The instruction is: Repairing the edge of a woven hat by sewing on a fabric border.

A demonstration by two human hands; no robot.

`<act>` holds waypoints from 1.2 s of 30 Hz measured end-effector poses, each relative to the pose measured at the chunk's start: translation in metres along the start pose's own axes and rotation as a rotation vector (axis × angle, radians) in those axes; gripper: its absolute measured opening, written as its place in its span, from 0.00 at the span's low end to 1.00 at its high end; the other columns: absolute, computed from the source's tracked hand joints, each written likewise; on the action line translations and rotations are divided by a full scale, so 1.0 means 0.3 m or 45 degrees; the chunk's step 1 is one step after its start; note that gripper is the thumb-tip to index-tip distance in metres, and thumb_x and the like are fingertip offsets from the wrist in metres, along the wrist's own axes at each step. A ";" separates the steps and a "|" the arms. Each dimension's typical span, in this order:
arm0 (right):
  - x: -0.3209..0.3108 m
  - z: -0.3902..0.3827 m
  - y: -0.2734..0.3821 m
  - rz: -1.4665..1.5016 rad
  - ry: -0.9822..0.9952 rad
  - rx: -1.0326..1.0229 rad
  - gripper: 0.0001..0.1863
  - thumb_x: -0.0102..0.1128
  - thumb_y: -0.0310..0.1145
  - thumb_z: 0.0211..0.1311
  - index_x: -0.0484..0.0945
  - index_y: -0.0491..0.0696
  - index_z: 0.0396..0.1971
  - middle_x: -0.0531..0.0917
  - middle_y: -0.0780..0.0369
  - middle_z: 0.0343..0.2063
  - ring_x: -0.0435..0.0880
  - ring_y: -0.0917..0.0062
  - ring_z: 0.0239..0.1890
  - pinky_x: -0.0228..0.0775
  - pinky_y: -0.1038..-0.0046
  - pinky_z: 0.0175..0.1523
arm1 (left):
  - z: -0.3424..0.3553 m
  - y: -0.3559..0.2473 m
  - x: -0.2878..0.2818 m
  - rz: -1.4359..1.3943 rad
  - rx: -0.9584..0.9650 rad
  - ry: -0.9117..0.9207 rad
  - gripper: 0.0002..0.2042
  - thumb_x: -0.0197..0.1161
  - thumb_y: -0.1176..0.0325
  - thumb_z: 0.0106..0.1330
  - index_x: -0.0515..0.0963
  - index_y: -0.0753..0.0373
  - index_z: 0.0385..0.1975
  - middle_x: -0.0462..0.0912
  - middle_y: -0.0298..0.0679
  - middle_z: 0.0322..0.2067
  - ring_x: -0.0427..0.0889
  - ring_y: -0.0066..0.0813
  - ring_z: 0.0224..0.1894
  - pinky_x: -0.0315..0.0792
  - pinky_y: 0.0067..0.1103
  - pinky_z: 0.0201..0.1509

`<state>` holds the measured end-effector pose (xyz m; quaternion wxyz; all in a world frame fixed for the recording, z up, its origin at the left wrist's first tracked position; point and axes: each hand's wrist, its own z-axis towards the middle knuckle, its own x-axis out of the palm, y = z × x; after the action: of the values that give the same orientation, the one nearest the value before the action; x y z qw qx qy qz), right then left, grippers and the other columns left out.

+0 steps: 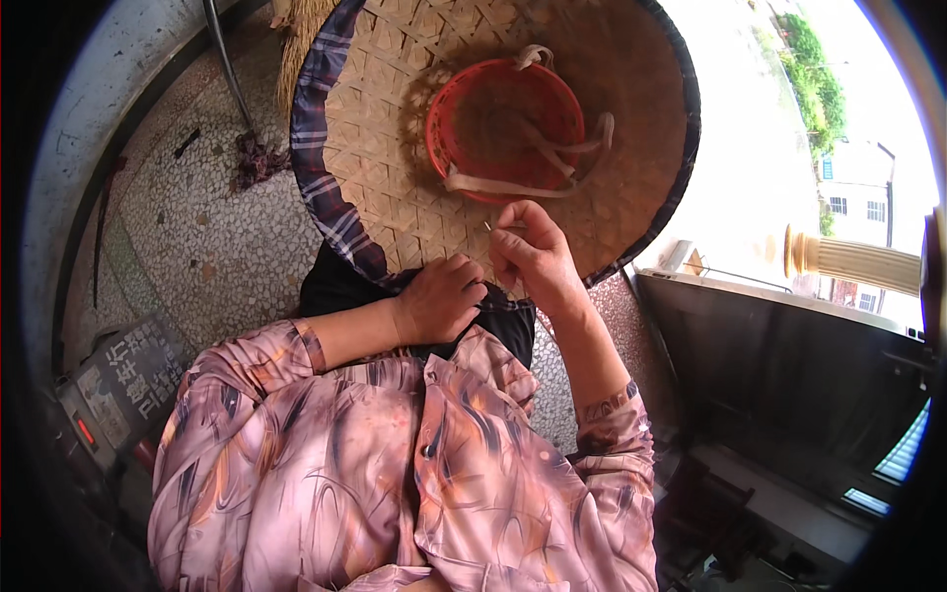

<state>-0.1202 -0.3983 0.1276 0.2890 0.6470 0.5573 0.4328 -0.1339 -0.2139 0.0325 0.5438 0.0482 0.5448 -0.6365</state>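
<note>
A wide woven bamboo hat point(380, 109) rests inside-up in front of my lap, its near edge over my black trousers. Plaid cloth point(310, 128) wraps its rim. Inside sits a red plastic ring point(433, 148) with pale cloth straps point(508, 186) tied to it. My left hand point(442, 302) is closed on the near rim, fingers curled over the plaid cloth. Just right of it, my right hand point(538, 255) is raised above the rim in a pinch. A thin, shiny needle point(487, 226) pokes out from its fingertips. Any thread is too fine to make out.
A straw broom point(304, 44) leans at the far left, near a dark pole point(227, 69). Speckled stone floor point(227, 237) lies to the left. On the right stands a large dark panel point(769, 365), with a pale column point(858, 259) beyond it.
</note>
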 end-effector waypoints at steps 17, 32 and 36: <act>-0.035 -0.222 -0.215 -1.787 -0.160 -0.610 0.17 0.67 0.26 0.44 0.80 0.44 0.39 0.75 0.57 0.34 0.77 0.59 0.39 0.70 0.62 0.45 | -0.017 -0.025 -0.035 0.090 0.140 -0.141 0.12 0.68 0.68 0.51 0.79 0.60 0.35 0.78 0.38 0.44 0.75 0.38 0.49 0.67 0.33 0.51; -0.067 -0.227 -0.239 -1.739 -0.170 -0.830 0.24 0.68 0.28 0.37 0.78 0.45 0.42 0.76 0.58 0.35 0.77 0.61 0.40 0.68 0.61 0.45 | -0.085 -0.056 -0.095 0.245 0.365 -0.027 0.11 0.61 0.70 0.56 0.83 0.59 0.38 0.82 0.32 0.40 0.79 0.28 0.44 0.67 0.23 0.46; -0.083 -0.215 -0.219 -1.717 -0.132 -0.761 0.23 0.66 0.27 0.40 0.77 0.45 0.42 0.76 0.57 0.35 0.77 0.60 0.39 0.68 0.61 0.45 | -0.034 -0.087 -0.148 0.240 0.549 -0.151 0.11 0.62 0.68 0.59 0.84 0.60 0.39 0.83 0.33 0.40 0.80 0.27 0.43 0.69 0.24 0.45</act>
<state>-0.2082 -0.4156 0.0949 0.6820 0.0773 0.6779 0.2634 -0.1409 -0.1826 0.0742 0.6091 0.1762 0.3566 -0.6861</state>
